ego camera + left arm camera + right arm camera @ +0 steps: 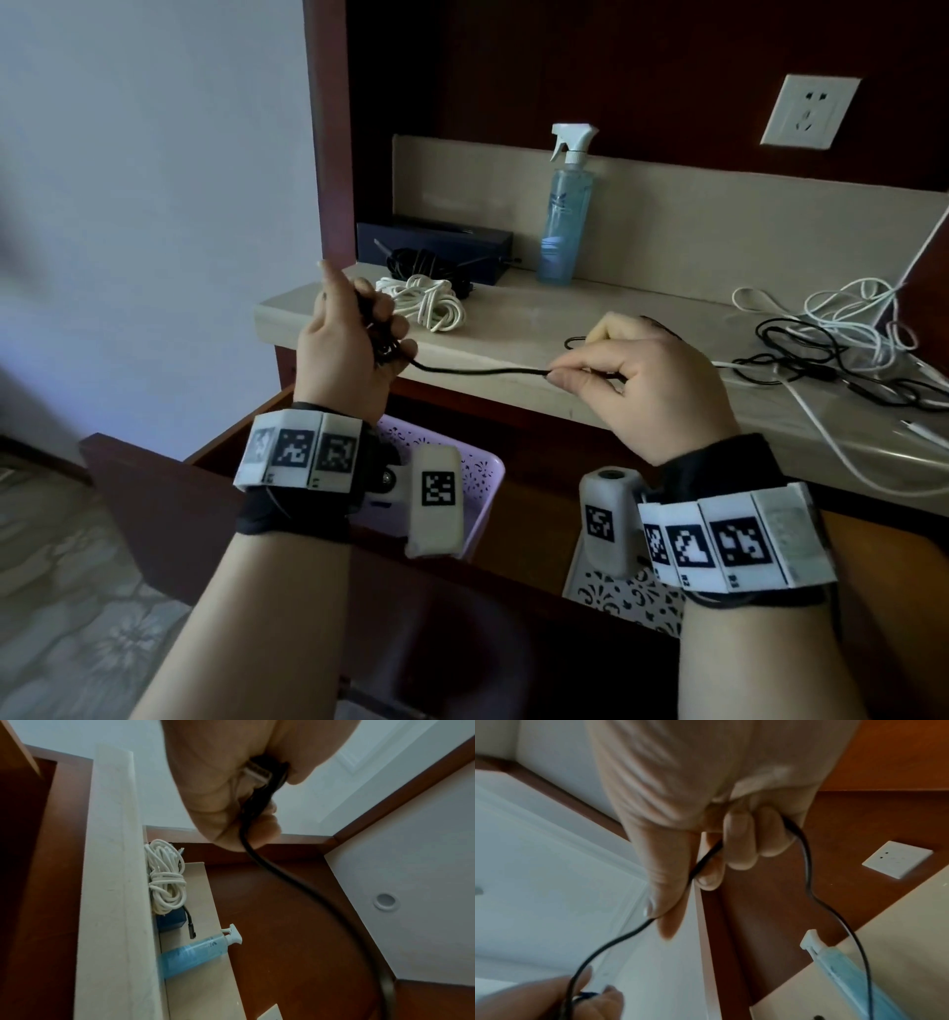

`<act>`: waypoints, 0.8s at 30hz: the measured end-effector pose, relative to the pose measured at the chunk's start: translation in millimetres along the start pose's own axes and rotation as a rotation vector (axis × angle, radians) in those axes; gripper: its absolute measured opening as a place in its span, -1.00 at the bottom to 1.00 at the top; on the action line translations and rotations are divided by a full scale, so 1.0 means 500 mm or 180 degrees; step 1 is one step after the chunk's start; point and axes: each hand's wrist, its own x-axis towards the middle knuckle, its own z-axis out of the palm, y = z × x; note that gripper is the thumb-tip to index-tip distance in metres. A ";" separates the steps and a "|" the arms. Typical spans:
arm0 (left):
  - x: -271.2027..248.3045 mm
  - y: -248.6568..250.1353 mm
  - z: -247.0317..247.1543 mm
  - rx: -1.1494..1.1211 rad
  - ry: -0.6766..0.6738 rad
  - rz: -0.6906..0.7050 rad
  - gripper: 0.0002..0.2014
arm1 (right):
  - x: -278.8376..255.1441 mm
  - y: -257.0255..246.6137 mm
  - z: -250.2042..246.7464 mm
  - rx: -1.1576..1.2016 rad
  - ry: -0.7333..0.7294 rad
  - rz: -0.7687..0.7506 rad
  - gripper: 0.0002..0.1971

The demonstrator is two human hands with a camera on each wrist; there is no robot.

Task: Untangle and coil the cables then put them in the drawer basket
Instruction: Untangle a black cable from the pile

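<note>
Worktop (642, 329): a tangled heap of black and white cables (842, 334) at its right end, not yet sorted; at the left, a coiled white cable (426, 303) and a coiled black bundle (421, 264), neither yet in the lilac drawer basket (482, 478) below. My left hand (344, 349) grips partly wound loops of the black cable (477, 371); my right hand (647, 375) pinches its free run

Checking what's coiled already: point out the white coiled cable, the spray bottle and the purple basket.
white coiled cable (429, 303), head view, middle of the bundle.
spray bottle (565, 226), head view, blue body.
purple basket (480, 473), head view, perforated right wall.
</note>
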 end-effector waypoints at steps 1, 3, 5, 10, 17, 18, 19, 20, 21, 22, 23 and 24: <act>-0.004 -0.004 0.002 0.0100 -0.0087 -0.0032 -0.57 | 0.002 -0.007 -0.001 0.0097 0.0021 -0.0172 -0.81; -0.017 -0.014 0.012 0.0321 -0.0316 -0.0131 -0.57 | 0.008 -0.023 -0.003 0.0398 0.0091 -0.0441 -0.72; -0.029 -0.025 0.021 0.0610 -0.0596 -0.0264 -0.57 | 0.015 -0.035 -0.003 0.0625 0.0210 -0.0575 -0.73; -0.062 -0.044 0.033 0.1335 -0.1543 -0.0786 -0.43 | 0.032 -0.040 0.003 0.0606 0.0520 -0.0426 -0.76; -0.077 -0.044 0.040 0.1318 -0.2288 -0.1058 -0.45 | 0.035 -0.024 0.013 0.0346 0.0676 -0.0023 -0.78; -0.080 -0.040 0.039 0.1327 -0.2360 -0.1015 -0.61 | 0.035 -0.024 0.013 0.0367 0.0693 0.0010 -0.78; -0.082 -0.037 0.039 0.1348 -0.2436 -0.0969 -0.75 | 0.036 -0.025 0.013 0.0395 0.0714 0.0017 -0.78; -0.083 -0.035 0.037 0.1378 -0.2502 -0.0930 -0.83 | 0.037 -0.026 0.013 0.0424 0.0739 -0.0001 -0.78; -0.083 -0.035 0.035 0.1398 -0.2540 -0.0904 -0.84 | 0.038 -0.027 0.013 0.0453 0.0768 -0.0021 -0.78; -0.082 -0.034 0.035 0.1388 -0.2547 -0.0923 -0.83 | 0.040 -0.027 0.014 0.0473 0.0803 -0.0028 -0.78; -0.082 -0.032 0.035 0.1354 -0.2530 -0.0965 -0.83 | 0.041 -0.027 0.015 0.0479 0.0845 -0.0023 -0.78; -0.082 -0.030 0.037 0.1312 -0.2524 -0.0996 -0.85 | 0.042 -0.026 0.016 0.0472 0.0888 -0.0018 -0.78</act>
